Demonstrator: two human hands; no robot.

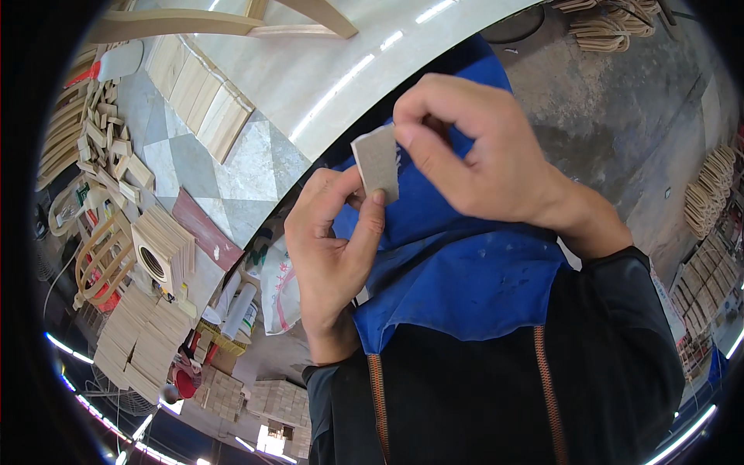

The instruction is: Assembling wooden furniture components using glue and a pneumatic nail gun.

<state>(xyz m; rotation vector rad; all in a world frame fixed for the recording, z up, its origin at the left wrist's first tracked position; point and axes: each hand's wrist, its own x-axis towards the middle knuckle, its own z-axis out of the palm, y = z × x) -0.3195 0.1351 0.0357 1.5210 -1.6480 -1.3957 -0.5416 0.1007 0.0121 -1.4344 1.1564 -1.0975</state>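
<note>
Between the thumb and fingers of my left hand (pixel 333 240) is a small flat rectangular grey-beige piece (pixel 377 161), held upright over my lap. Whether it is wood or folded abrasive sheet I cannot tell. My right hand (pixel 484 147) is closed, its thumb and forefinger pinched at the piece's upper right corner. Below both hands hangs a blue apron (pixel 465 287) with orange-patterned straps. The piece's back side and some of my fingertips are hidden.
A pale worktop (pixel 325 62) curves ahead, with bent wooden frame parts (pixel 186 23) on it. Left of it lie a row of wooden slats (pixel 203 97), loose wood offcuts (pixel 105 132) and stacked square boards (pixel 164 248). Bundled curved wood (pixel 709 190) stands on the floor at right.
</note>
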